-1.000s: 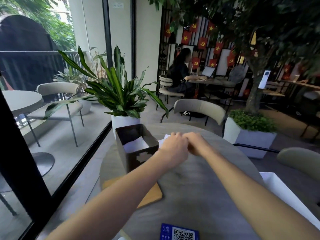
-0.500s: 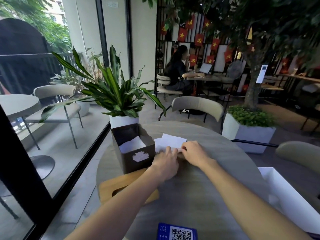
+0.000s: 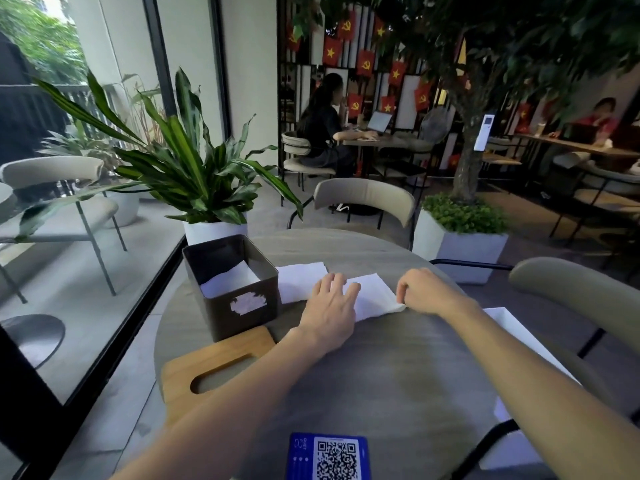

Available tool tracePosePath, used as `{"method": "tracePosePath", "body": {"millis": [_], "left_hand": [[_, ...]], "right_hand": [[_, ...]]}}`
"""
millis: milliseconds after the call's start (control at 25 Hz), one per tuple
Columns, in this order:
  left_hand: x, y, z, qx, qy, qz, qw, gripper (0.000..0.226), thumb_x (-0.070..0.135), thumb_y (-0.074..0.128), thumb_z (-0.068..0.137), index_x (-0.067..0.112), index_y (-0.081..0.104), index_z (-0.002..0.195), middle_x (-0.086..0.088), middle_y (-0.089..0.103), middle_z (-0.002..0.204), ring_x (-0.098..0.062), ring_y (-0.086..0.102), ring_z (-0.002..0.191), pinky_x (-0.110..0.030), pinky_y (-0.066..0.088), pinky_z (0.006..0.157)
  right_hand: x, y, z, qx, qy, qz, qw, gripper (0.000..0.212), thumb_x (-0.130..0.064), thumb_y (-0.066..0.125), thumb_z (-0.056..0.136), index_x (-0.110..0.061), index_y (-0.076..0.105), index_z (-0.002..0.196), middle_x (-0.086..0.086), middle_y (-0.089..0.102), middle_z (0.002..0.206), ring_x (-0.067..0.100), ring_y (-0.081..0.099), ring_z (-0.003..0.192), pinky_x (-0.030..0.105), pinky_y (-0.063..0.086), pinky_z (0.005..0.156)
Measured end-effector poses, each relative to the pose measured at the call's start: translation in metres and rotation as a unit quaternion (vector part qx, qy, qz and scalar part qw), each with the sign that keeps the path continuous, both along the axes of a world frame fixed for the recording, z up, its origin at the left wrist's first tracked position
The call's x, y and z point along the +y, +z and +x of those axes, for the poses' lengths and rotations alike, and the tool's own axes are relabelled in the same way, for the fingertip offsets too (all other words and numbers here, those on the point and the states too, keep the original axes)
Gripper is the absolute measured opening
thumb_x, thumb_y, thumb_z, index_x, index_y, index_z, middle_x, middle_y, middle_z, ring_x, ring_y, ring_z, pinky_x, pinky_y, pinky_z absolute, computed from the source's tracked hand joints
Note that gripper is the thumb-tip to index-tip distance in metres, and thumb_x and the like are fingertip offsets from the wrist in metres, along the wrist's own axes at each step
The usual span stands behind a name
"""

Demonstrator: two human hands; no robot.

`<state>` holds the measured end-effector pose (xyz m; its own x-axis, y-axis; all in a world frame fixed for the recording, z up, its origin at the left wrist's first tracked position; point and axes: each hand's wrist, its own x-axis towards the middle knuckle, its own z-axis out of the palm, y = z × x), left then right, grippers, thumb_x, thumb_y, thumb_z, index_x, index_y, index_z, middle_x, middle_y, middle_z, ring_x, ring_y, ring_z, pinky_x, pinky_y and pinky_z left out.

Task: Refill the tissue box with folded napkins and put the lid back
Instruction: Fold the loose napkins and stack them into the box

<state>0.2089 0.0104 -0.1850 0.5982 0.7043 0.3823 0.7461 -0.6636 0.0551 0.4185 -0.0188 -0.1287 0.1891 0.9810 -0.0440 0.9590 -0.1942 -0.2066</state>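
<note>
left hand [image 3: 330, 311] flat on napkin [image 3: 375, 296] | right hand [image 3: 424, 292] pinches its corner | tissue box [image 3: 230, 289] open

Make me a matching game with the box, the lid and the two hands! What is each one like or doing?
1 box
2 lid
3 left hand
4 right hand

A pinches the napkin at its corner
B wooden, lying flat
C dark, open on top
D rests flat on the napkin

Pairs: 1-C, 2-B, 3-D, 4-A

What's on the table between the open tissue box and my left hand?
In the head view, a flat white napkin lies there, beside the tissue box and reaching the fingertips of the left hand. The right hand pinches a second napkin.
</note>
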Motion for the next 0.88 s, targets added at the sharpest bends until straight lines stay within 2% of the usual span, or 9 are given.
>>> {"method": "tracePosePath", "body": {"millis": [160,240,320,400,480,560,680,760,880], "left_hand": [[0.001,-0.002,0.026,0.015,-0.014,-0.032,0.999,0.035,0.016,0.044,0.091,0.011,0.052,0.125,-0.014,0.047,0.126,-0.035,0.043,0.117,-0.037,0.034,0.101],[0.008,-0.013,0.03,0.029,0.004,-0.045,0.999,0.038,0.029,0.037,0.095,0.013,0.049,0.127,-0.013,0.049,0.123,-0.034,0.044,0.115,-0.037,0.031,0.102],[0.012,-0.022,0.028,0.015,0.025,-0.062,0.998,0.057,0.045,0.02,0.093,0.015,0.048,0.131,-0.014,0.049,0.125,-0.036,0.044,0.119,-0.04,0.03,0.103],[0.013,-0.025,0.025,0.029,0.042,-0.084,0.995,0.072,0.051,0.008,0.089,0.016,0.038,0.144,-0.02,0.039,0.143,-0.037,0.034,0.134,-0.044,0.024,0.111],[0.013,-0.024,0.021,0.052,0.051,-0.111,0.991,0.072,0.051,0.008,0.091,0.016,0.025,0.152,-0.023,0.023,0.156,-0.036,0.019,0.144,-0.047,0.015,0.117],[0.011,-0.021,0.021,0.052,0.052,-0.105,0.992,0.069,0.051,0.01,0.093,0.017,0.022,0.152,-0.023,0.019,0.157,-0.036,0.014,0.146,-0.047,0.012,0.117],[0.01,-0.023,0.02,0.049,0.055,-0.11,0.991,0.068,0.053,0.01,0.093,0.019,0.022,0.151,-0.023,0.018,0.157,-0.037,0.012,0.146,-0.048,0.011,0.117],[0.009,-0.023,0.019,0.047,0.063,-0.107,0.991,0.066,0.053,0.011,0.093,0.02,0.023,0.149,-0.025,0.021,0.155,-0.039,0.013,0.144,-0.048,0.012,0.116],[0.008,-0.023,0.019,0.039,0.067,-0.116,0.99,0.065,0.052,0.015,0.097,0.018,0.018,0.152,-0.03,0.014,0.156,-0.041,0.007,0.145,-0.05,0.007,0.118]], "right_hand": [[0.009,-0.016,-0.02,0.05,0.045,0.112,0.991,0.03,-0.008,0.046,0.095,-0.013,0.073,0.108,0.005,0.069,0.118,0.026,0.059,0.114,0.032,0.044,0.093],[0.01,-0.035,-0.031,0.04,0.096,0.102,0.989,0.029,-0.014,0.044,0.101,-0.009,0.065,0.12,0.007,0.062,0.131,0.031,0.052,0.125,0.036,0.039,0.102],[0.007,-0.05,-0.031,0.001,0.107,0.077,0.991,0.037,-0.021,0.037,0.105,-0.01,0.054,0.136,0.004,0.05,0.147,0.029,0.042,0.138,0.039,0.033,0.108],[0.005,-0.058,-0.019,-0.018,0.077,0.057,0.995,0.048,-0.027,0.028,0.108,-0.016,0.034,0.155,-0.001,0.028,0.164,0.022,0.024,0.151,0.036,0.02,0.118],[0.003,-0.059,-0.003,-0.03,0.034,0.029,0.999,0.052,-0.026,0.025,0.108,-0.018,0.022,0.159,-0.001,0.018,0.167,0.021,0.016,0.154,0.037,0.014,0.122],[0.002,-0.051,0.012,-0.059,-0.016,0.013,0.998,0.056,-0.013,0.035,0.103,-0.013,0.024,0.158,0.004,0.023,0.165,0.026,0.024,0.15,0.04,0.023,0.12],[0.003,-0.043,0.013,-0.073,-0.05,0.053,0.995,0.064,0.003,0.047,0.09,-0.012,0.035,0.151,0.005,0.035,0.157,0.029,0.038,0.14,0.041,0.04,0.107],[0.01,-0.044,-0.001,0.007,-0.016,0.099,0.995,0.066,0.007,0.044,0.089,-0.014,0.039,0.152,0.002,0.034,0.16,0.025,0.035,0.144,0.039,0.038,0.111],[0.028,-0.049,-0.034,0.107,0.07,0.139,0.982,0.047,-0.006,0.043,0.099,-0.008,0.048,0.146,0.008,0.044,0.155,0.024,0.038,0.144,0.034,0.03,0.118]]}}
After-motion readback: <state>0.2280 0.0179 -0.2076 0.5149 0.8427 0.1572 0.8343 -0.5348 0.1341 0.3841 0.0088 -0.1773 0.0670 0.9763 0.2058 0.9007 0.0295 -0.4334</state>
